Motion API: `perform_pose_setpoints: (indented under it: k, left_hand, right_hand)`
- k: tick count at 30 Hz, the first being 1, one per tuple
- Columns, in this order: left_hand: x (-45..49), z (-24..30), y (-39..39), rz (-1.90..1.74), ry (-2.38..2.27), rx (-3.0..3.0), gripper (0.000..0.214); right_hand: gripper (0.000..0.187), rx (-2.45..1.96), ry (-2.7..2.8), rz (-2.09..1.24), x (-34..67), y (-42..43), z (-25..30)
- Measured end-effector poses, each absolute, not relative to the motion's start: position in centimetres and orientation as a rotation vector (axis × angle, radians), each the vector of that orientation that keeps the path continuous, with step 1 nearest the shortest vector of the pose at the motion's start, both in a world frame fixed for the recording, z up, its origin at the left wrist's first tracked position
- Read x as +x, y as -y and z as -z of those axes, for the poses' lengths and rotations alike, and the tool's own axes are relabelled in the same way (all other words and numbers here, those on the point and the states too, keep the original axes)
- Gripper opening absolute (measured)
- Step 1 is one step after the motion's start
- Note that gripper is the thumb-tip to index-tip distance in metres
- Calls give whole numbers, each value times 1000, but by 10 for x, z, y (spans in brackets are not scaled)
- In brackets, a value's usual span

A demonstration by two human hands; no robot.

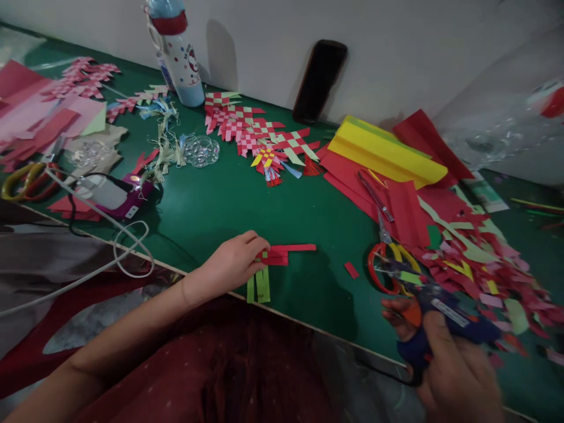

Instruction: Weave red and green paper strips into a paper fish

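My left hand [233,258] rests at the table's front edge, its fingertips pinching a small piece of woven paper strips [278,257]. Red strips stick out to the right and green ones hang toward me. My fingers cover the piece's left part. In my right hand [462,370], at the lower right, is a blue glue gun [462,323], with the fingers wrapped round its handle. Its nozzle end points left, close to scissors [384,238] with red and yellow handles. A small red paper scrap [351,270] lies between the two hands.
Paper scraps [480,252] heap at the right, beside folded yellow paper [388,150]. Finished woven pieces [259,129], a bottle [183,64] and a leaning phone [321,79] line the wall. At left are tassels [165,138], another pair of scissors [30,179] and a white cable [97,205].
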State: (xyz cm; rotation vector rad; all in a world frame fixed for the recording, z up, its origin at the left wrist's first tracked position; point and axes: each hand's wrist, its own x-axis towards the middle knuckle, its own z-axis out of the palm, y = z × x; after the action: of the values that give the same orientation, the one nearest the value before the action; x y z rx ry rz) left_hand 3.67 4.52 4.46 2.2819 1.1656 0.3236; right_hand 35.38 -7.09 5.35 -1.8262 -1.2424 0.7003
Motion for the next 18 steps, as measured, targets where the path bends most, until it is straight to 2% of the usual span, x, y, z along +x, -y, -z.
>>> perform_pose_setpoints:
  k: [2,7,18]
  left_hand:
    - [38,-43,-45,-307,-1154,2312,17]
    - [42,-43,-44,-251,-1180,2353,16]
    - [50,-42,-37,-239,-1211,2420,12]
  right_hand:
    - [33,-1806,1128,-818,343,68,-57]
    - [36,-1720,1231,-1169,311,61,-64]
    - [32,-1669,1308,-1301,298,54,-60]
